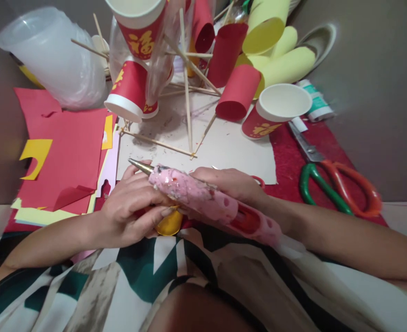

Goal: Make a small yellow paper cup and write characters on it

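A pink hot glue gun [193, 191] lies diagonally across the view, its metal nozzle pointing up and left. My right hand [229, 182] is behind its body, fingers closed around the hidden grip; a translucent glue stick [291, 246] sticks out of the rear. Low in front of my lap, my left hand [130, 210] closes on a small yellow paper roll [169, 223], with the thumb against its upper edge. The nozzle passes above the left fingers. Much of the roll is covered by the hand and the glue gun.
A frame of wooden sticks [188, 110] stands on a white board [248, 157]. Around it are red paper cups [127, 90], red paper tubes [240, 94] and yellow paper rolls [283, 67]. Scissors [331, 175] lie right; coloured paper sheets [65, 157] and stacked plastic cups [58, 55] are left.
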### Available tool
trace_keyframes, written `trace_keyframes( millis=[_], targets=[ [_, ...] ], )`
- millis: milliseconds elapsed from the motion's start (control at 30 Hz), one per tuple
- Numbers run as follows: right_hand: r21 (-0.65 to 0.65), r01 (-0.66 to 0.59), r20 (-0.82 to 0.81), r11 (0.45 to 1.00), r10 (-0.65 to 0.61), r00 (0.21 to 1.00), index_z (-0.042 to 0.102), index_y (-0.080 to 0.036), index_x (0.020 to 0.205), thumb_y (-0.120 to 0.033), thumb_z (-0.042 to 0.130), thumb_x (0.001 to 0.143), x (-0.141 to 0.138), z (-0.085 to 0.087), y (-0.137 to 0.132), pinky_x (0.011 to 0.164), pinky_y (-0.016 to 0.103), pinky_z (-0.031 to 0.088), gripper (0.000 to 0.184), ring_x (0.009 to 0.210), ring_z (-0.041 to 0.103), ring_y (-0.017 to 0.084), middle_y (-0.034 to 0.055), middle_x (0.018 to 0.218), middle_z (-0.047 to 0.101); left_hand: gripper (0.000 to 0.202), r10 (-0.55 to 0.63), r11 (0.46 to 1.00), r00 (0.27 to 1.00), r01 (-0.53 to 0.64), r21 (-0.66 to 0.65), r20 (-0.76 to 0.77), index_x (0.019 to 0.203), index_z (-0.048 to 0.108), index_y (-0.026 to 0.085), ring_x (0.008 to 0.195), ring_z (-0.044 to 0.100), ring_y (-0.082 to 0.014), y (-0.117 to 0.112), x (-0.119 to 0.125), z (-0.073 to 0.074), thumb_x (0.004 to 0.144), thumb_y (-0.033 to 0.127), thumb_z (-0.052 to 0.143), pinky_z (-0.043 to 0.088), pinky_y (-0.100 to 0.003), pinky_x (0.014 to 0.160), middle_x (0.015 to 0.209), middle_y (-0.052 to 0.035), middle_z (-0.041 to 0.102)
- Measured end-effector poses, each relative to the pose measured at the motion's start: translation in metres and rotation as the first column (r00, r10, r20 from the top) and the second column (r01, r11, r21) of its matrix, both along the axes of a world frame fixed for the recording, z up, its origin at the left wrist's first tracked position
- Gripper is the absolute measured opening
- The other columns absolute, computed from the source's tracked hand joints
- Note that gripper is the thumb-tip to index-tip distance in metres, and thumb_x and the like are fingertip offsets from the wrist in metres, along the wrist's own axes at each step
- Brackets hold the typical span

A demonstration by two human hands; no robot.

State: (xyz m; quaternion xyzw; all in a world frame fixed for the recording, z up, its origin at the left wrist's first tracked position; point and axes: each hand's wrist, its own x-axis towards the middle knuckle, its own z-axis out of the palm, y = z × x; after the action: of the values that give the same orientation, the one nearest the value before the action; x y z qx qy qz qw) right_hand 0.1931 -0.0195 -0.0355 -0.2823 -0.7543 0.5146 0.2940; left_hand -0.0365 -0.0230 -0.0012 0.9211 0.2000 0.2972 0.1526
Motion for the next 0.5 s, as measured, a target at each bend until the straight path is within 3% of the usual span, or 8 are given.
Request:
trace_keyframes(
  millis=[67, 167, 233, 400, 500],
  targets=[
    [0.071, 0.022, -0.069, 0.997, -0.017, 0.997, 0.064, -0.023, 0.084, -0.021, 0.069, 0.085, 0.001, 0.003, -0.006, 0.063, 0.021, 0.048, 0.005, 0.074, 0.061, 0.012, -0.0045, 0.082, 0.064, 0.015, 0.005, 0.997, 0.997, 0.001, -0.084, 0.073, 0.098, 0.062, 0.022, 0.071, 0.068, -0.0156, -0.001, -0.003, -0.001, 0.087, 0.017, 0.07, 0.052, -0.034, 0.07, 0.083, 0.0007, 0.076],
    [0.156, 0.203, -0.101, 0.967, -0.189, 0.977, 0.059, -0.021, 0.082, -0.013, 0.071, 0.083, 0.0, 0.006, -0.016, 0.062, 0.019, 0.045, 0.015, 0.072, 0.058, 0.009, -0.0053, 0.08, 0.059, 0.028, 0.039, 0.975, 0.99, -0.009, -0.22, 0.132, 0.109, 0.064, 0.024, 0.083, 0.071, -0.0172, -0.003, -0.008, -0.005, 0.083, 0.019, 0.075, 0.054, -0.032, 0.07, 0.098, -0.003, 0.077],
    [0.196, 0.235, -0.091, 0.952, -0.221, 0.971, 0.059, -0.022, 0.085, -0.013, 0.073, 0.082, -0.002, 0.007, -0.02, 0.063, 0.019, 0.045, 0.017, 0.072, 0.059, 0.009, -0.005, 0.081, 0.06, 0.032, 0.059, 0.964, 0.987, -0.018, -0.264, 0.149, 0.114, 0.064, 0.026, 0.088, 0.072, -0.0193, -0.004, -0.01, -0.007, 0.084, 0.022, 0.074, 0.055, -0.033, 0.07, 0.101, -0.0046, 0.077],
    [0.235, 0.286, -0.026, 0.929, -0.288, 0.957, 0.062, -0.022, 0.088, -0.022, 0.074, 0.084, -0.002, 0.005, -0.021, 0.066, 0.022, 0.048, 0.012, 0.076, 0.062, 0.012, -0.0028, 0.083, 0.063, 0.021, 0.095, 0.975, 0.987, -0.066, -0.212, 0.13, 0.105, 0.068, 0.027, 0.086, 0.071, -0.0187, -0.004, -0.007, -0.006, 0.085, 0.021, 0.073, 0.053, -0.031, 0.063, 0.093, -0.0028, 0.077],
    [0.265, 0.248, -0.02, 0.932, -0.252, 0.967, 0.062, -0.022, 0.089, -0.026, 0.074, 0.085, 0.0, 0.004, -0.02, 0.064, 0.022, 0.048, 0.014, 0.074, 0.061, 0.012, -0.0024, 0.082, 0.063, 0.013, 0.08, 0.985, 0.987, -0.056, -0.16, 0.142, 0.098, 0.068, 0.025, 0.082, 0.071, -0.0158, -0.003, -0.003, -0.003, 0.087, 0.018, 0.072, 0.052, -0.028, 0.063, 0.088, -0.0012, 0.076]
  ],
)
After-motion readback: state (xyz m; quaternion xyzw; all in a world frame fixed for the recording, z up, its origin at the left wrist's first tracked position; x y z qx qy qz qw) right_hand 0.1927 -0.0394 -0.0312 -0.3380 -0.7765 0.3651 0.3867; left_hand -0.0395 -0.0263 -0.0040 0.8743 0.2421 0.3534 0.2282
